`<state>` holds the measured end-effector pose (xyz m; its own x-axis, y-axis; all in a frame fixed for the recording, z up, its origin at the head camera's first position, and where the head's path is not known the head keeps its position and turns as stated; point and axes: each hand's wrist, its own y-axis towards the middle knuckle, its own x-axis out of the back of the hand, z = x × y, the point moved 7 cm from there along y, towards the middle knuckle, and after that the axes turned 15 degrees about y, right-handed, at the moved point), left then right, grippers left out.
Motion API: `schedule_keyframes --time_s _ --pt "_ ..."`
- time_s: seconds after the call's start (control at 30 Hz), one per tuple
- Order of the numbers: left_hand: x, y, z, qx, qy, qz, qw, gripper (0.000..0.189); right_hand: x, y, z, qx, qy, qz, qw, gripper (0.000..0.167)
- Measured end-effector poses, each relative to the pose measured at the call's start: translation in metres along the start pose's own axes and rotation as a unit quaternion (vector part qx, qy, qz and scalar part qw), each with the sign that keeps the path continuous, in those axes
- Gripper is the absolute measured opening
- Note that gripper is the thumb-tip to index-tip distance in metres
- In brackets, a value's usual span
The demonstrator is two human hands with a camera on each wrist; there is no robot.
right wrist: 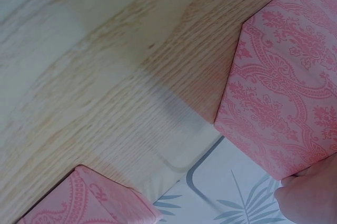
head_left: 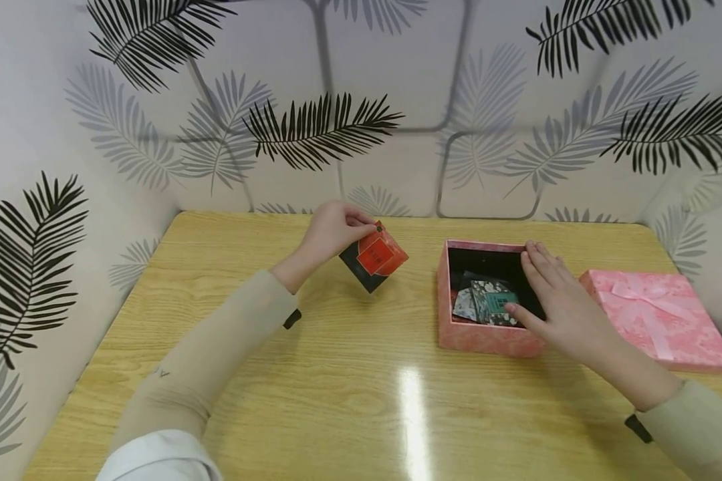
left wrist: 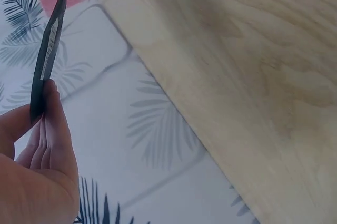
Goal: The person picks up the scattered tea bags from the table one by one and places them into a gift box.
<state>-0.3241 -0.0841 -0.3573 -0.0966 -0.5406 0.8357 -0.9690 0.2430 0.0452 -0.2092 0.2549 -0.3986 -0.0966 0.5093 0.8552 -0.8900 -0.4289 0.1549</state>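
Note:
In the head view my left hand (head_left: 335,230) pinches a square red and black sachet (head_left: 378,257) by its upper corner, holding it over the table left of the box. The left wrist view shows this sachet (left wrist: 47,50) edge-on between thumb and fingers. An open pink box (head_left: 487,339) with a dark inside stands on the table. Within it lie several patterned sachets (head_left: 495,304), one with a green label. My right hand (head_left: 562,307) rests on the box's right rim, its fingers extended toward the back corner and its thumb over the inside.
A pink lid (head_left: 662,314) with a ribbon bow lies right of the box, close to it. The wooden table (head_left: 337,387) meets a leaf-patterned wall covering (head_left: 397,174) along its back edge.

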Motion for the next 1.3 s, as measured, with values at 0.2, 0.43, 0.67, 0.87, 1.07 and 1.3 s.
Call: schedule_keyframes --time_s 0.2,0.43,0.67,0.87,1.07,1.3 --pt "0.000 0.003 -0.023 -0.010 -0.002 -0.011 0.9999 0.018 0.000 0.000 -0.001 0.001 -0.003 0.001 1.0000 0.094" --pt "-0.008 0.009 -0.048 -0.013 -0.030 -0.009 0.9994 0.018 -0.001 0.000 -0.001 0.006 -0.005 -0.004 1.0000 0.094" --pt "-0.018 0.011 -0.071 -0.030 -0.079 -0.007 0.9964 0.018 -0.001 0.000 0.000 0.010 -0.006 -0.010 0.9999 0.093" --pt "-0.031 0.013 -0.090 -0.053 -0.099 -0.006 0.9937 0.017 -0.001 0.000 0.000 0.011 -0.006 -0.010 0.9999 0.093" --pt "-0.044 0.013 -0.108 -0.062 -0.099 0.009 0.9931 0.015 -0.002 0.000 -0.001 0.012 -0.008 -0.013 0.9998 0.092" --pt "-0.064 0.011 -0.119 -0.074 -0.104 0.019 0.9916 0.012 -0.002 0.001 -0.002 0.010 -0.007 -0.010 0.9999 0.092"
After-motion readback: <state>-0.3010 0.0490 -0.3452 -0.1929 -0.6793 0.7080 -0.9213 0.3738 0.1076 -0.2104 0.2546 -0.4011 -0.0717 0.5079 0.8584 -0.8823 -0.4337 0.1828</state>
